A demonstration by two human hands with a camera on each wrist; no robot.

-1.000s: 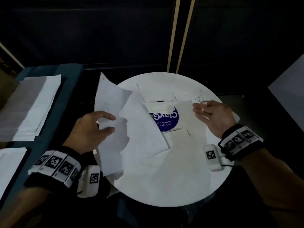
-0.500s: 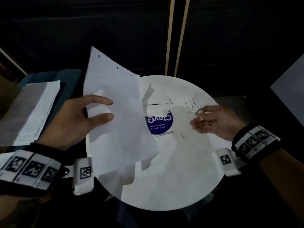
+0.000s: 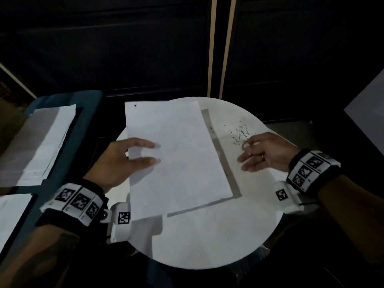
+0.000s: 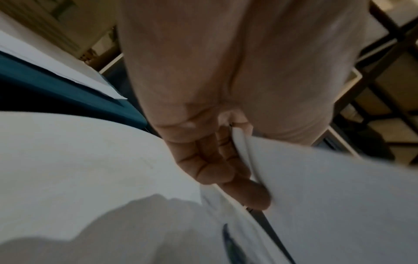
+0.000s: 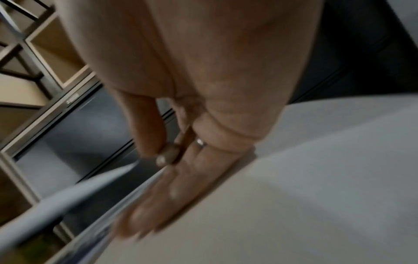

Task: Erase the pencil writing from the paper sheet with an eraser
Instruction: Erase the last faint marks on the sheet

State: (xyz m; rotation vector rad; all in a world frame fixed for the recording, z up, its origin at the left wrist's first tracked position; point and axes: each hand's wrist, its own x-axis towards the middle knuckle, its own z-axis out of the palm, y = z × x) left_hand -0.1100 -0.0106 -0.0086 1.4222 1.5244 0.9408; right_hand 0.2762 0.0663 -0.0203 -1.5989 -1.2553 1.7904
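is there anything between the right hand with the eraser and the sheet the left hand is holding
Nothing visible. The right hand, pinching the eraser, is above bare table beside the sheet. The left hand grips the sheet's far edge. Only dark crumbs lie nearby.

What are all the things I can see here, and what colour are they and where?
paper sheet: one, white, held just above the round table, left side.
round table: one, white, in the middle.
eraser crumbs: many, dark, on the table near the right hand.
eraser: one, pale, small, pinched in the right hand.
paper stacks: two, white, on the blue surface at left.
wrist bands: two, black and white, one on each wrist.
left hand: one, gripping the sheet's left edge.
right hand: one, over the table's right side, holding the eraser.
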